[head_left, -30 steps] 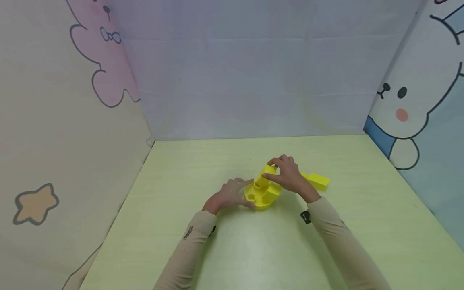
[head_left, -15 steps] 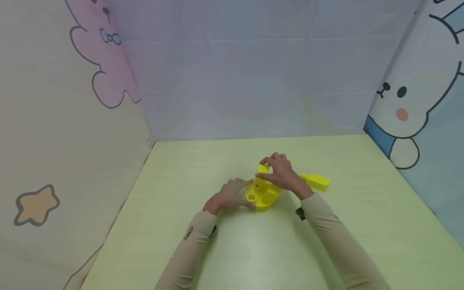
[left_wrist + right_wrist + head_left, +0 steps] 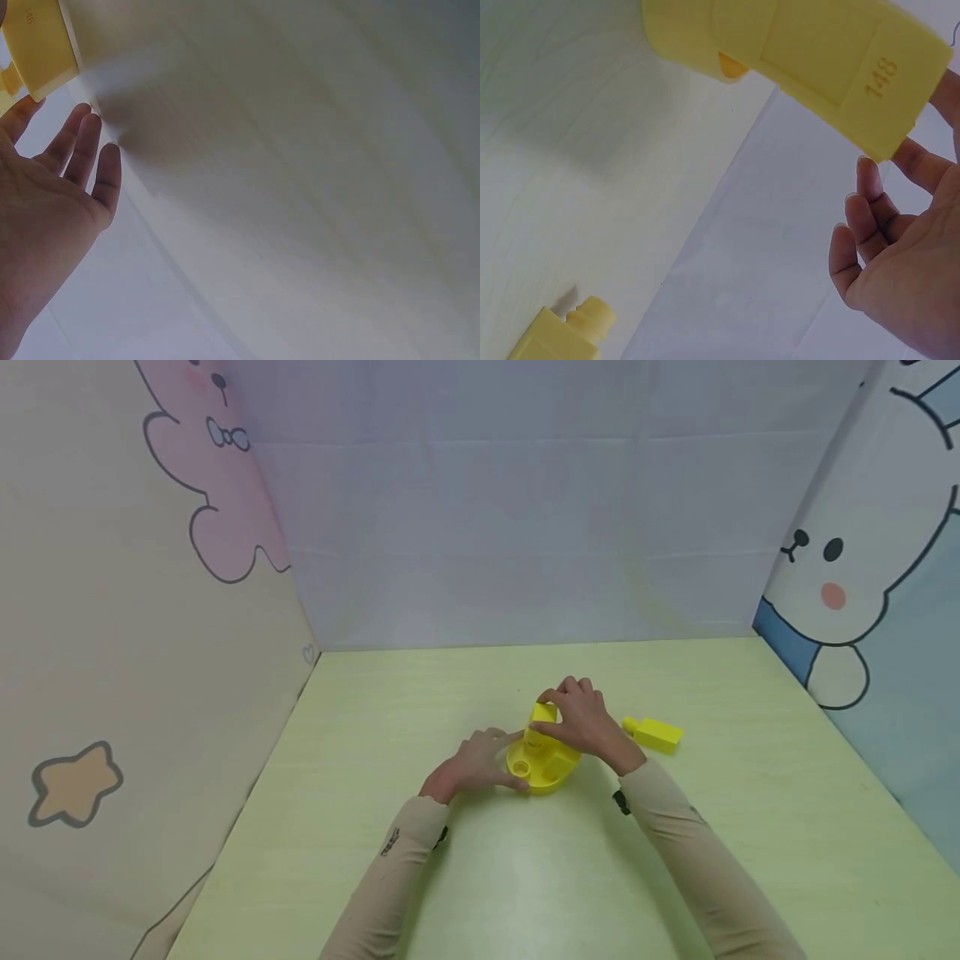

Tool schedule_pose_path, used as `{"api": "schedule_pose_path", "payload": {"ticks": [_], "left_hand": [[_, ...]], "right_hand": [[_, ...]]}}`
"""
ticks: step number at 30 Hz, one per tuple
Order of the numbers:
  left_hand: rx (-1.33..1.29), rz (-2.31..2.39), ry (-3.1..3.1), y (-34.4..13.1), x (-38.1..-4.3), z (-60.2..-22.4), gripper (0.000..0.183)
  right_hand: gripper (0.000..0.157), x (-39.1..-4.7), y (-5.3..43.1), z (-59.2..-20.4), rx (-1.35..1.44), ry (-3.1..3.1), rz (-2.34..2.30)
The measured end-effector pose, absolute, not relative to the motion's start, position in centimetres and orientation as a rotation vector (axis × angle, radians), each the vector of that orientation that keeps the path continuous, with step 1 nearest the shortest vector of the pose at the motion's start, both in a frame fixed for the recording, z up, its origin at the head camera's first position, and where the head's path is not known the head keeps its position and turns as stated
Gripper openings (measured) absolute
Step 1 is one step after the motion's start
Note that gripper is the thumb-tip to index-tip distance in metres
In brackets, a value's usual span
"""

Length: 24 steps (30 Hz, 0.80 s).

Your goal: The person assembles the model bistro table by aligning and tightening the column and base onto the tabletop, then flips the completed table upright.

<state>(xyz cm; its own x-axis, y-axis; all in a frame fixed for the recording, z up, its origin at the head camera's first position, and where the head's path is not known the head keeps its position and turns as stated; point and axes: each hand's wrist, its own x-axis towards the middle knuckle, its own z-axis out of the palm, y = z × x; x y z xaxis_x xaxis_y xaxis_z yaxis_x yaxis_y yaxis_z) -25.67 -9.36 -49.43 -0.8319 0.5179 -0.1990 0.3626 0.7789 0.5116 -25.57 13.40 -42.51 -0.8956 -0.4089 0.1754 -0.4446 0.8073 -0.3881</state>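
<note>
The right hand (image 3: 585, 724) partly hides the dish (image 3: 546, 789); its wrist view crops the bottle (image 3: 553, 341) beside that hand (neck showing).

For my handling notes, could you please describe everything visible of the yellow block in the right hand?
The yellow block is box-shaped, smooth and plastic-looking, with straight edges. One face bears an outlined panel and, near its upper end, the number 148. The right hand pinches that end between thumb and fingers. It is held roughly upright over the yellow base; how it seats there is hidden. Whether the left hand touches it is unclear.
</note>
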Motion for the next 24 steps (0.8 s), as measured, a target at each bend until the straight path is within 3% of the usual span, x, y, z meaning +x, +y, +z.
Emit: {"api": "schedule_pose_path", "payload": {"ticks": [14, 20, 24], "left_hand": [[0.688, 0.668, 2.647, -9.3, -25.6, -49.5, 0.097], [0.691, 0.672, 2.644, -9.3, -25.6, -49.4, 0.097], [0.69, 0.663, 2.647, -9.4, -25.7, -49.4, 0.097]], "right_hand": [[0.047, -24.9, 13.4, -42.8, 0.714, -2.903, 0.575], [0.041, -24.5, 14.1, -42.8, 0.682, -2.847, 0.526], [0.047, -24.3, 13.9, -42.8, 0.63, -2.855, 0.462]]}}
